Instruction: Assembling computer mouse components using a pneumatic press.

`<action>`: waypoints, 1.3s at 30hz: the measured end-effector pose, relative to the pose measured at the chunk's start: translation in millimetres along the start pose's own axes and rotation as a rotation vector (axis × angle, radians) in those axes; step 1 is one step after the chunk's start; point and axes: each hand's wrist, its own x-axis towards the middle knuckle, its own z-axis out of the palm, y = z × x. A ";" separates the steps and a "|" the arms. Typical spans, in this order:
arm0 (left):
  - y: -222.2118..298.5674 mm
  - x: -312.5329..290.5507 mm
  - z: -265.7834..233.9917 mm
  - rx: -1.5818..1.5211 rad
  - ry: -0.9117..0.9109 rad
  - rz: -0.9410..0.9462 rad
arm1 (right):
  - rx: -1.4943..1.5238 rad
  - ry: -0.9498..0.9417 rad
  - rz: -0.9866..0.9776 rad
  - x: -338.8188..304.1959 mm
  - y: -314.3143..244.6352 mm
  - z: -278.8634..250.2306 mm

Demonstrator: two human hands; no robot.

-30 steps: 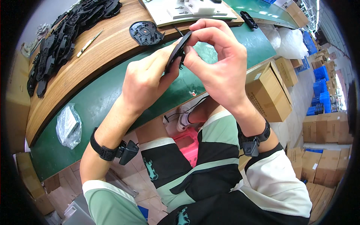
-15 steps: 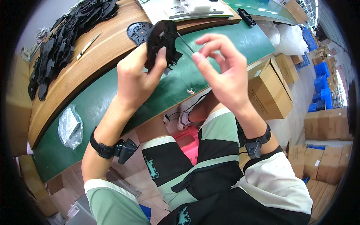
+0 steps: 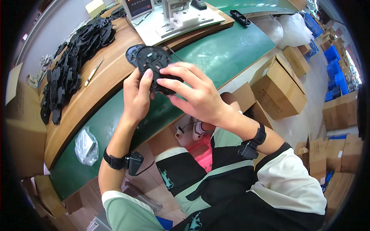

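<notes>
Green sleeve [image 3: 125,213], white-hemmed, at 7 o'clock, white sleeve [image 3: 291,183], black-cuffed, at 4 o'clock, black wrist straps [image 3: 113,161] with boxy black modules [image 3: 135,163], black-and-green shorts [image 3: 183,169] at 6 o'clock

A rounded black plastic part [image 3: 154,58] sits between both hands [image 3: 198,91].

Unreadable print [image 3: 272,92] on carton [image 3: 280,82], on screen [image 3: 139,6]

Left of the held part [image 3: 152,61], the tool [image 3: 93,72] lies on the board [image 3: 115,57], right of the parts pile [image 3: 73,67].
</notes>
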 end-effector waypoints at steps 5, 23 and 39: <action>1.3 6.8 -3.7 0.019 -0.001 0.090 | 0.012 0.093 0.064 6.1 21.3 -40.7; -2.9 17.3 1.5 0.221 0.091 0.151 | 0.336 0.228 0.918 161.8 319.1 -122.6; -4.0 12.2 -5.9 0.276 0.091 0.143 | 0.328 0.255 0.970 201.0 386.2 -29.3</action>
